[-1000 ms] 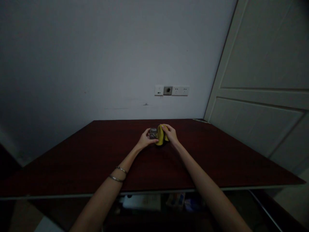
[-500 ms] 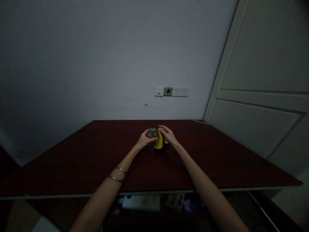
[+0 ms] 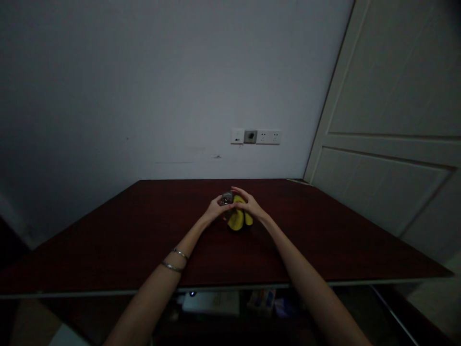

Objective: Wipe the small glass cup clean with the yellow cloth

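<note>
Over the middle of the table, my left hand (image 3: 215, 209) is closed round a small clear, shiny object (image 3: 227, 197), greyish and see-through; its exact kind is too dim to tell. My right hand (image 3: 249, 205) grips a yellow cloth (image 3: 236, 221) with dark edges and presses its upper part against the right side of the shiny object. The cloth's lower folds hang below my fingers, spread in two lobes. The thumbs nearly meet in front of the object, and the fingers behind it are partly hidden.
Dark red tabletop (image 3: 108, 240) runs back to a pale wall (image 3: 144, 86) with sockets (image 3: 268, 137). A white panelled door (image 3: 392, 120) stands at the right. Below the front edge, an open space holds a pale flat box (image 3: 212, 302) and a coloured packet (image 3: 262, 300).
My right hand has shifted slightly left, its thumb now across the front of the cloth. The cloth's lower part has spread wider and lower. My left hand has barely moved.
</note>
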`<state>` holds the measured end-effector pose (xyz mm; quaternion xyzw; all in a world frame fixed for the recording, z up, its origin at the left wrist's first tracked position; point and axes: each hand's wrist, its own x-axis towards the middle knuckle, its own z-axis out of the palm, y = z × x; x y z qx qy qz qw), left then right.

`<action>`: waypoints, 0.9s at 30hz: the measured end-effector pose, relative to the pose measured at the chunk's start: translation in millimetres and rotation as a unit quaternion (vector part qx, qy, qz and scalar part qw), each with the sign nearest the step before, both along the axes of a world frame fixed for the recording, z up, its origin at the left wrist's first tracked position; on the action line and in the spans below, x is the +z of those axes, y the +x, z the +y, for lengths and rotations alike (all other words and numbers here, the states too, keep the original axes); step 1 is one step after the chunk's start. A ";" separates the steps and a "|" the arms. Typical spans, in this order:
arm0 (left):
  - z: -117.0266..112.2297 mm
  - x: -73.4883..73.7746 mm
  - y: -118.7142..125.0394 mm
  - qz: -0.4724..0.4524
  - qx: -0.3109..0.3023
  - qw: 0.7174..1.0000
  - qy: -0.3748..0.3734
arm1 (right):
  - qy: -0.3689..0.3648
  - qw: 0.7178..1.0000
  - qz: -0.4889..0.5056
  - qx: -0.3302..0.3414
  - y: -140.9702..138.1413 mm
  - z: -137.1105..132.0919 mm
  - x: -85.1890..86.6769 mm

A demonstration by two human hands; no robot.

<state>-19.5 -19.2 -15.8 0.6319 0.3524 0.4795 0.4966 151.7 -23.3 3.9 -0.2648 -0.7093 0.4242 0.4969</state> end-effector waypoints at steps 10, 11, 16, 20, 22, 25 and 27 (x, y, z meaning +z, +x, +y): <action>3.1 -2.6 -0.4 -0.016 -0.002 0.999 -0.039 | 0.034 0.996 -0.076 -0.011 -3.5 -2.6 -3.7; 3.3 -2.5 -0.2 -0.016 -0.001 0.999 -0.039 | 0.051 0.995 -0.085 -0.032 -4.5 -1.6 -6.0; 4.2 -2.0 0.7 -0.018 0.011 0.999 -0.036 | 0.090 0.986 -0.118 -0.080 -6.4 0.1 -12.6; 3.9 -2.5 0.0 -0.008 0.020 0.999 -0.034 | 0.118 0.981 -0.119 -0.093 -7.3 -2.1 -11.7; 3.5 -2.9 -1.1 -0.005 0.014 0.999 -0.029 | 0.126 0.981 -0.113 -0.099 -7.5 -2.0 -11.1; 3.2 -2.6 -3.8 0.002 -0.013 1.000 -0.010 | 0.097 0.984 -0.098 -0.112 -7.1 1.5 -11.6; 3.6 -1.5 -6.2 0.010 -0.027 1.000 0.004 | 0.053 0.989 -0.075 -0.116 -7.0 5.2 -12.4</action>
